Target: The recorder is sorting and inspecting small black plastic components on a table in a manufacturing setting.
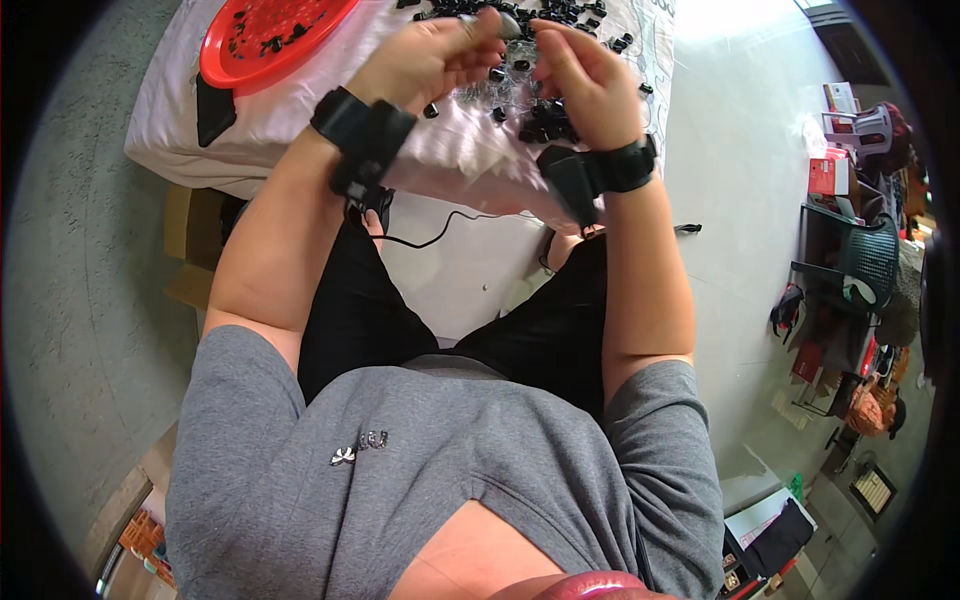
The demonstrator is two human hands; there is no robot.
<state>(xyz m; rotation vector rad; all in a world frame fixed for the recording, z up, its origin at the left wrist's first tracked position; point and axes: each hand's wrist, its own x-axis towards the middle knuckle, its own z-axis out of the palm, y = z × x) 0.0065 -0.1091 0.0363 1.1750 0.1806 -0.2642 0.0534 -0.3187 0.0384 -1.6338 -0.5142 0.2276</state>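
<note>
Both hands are raised close together above the cloth-covered table. My left hand [435, 60] is closed in a pinch, with a small grey rounded piece [509, 26] at its fingertips; its exact kind does not show. Just across from it, my right hand [592, 80] pinches with thumb and forefinger, and whatever lies between them is too small to name. Under and beyond the hands, many small black glossy parts [548, 122] are scattered and heaped on the cloth, some on clear plastic. A black strap-on device sits on each wrist.
A red round tray [225, 70] with small dark bits stands at the table's left, beside a dark flat object [214, 112]. The pinkish-white tablecloth [165, 130] hangs over the near edge. An open cardboard box [190, 225] and a black cable [430, 240] are below. Chairs [868, 250] stand right.
</note>
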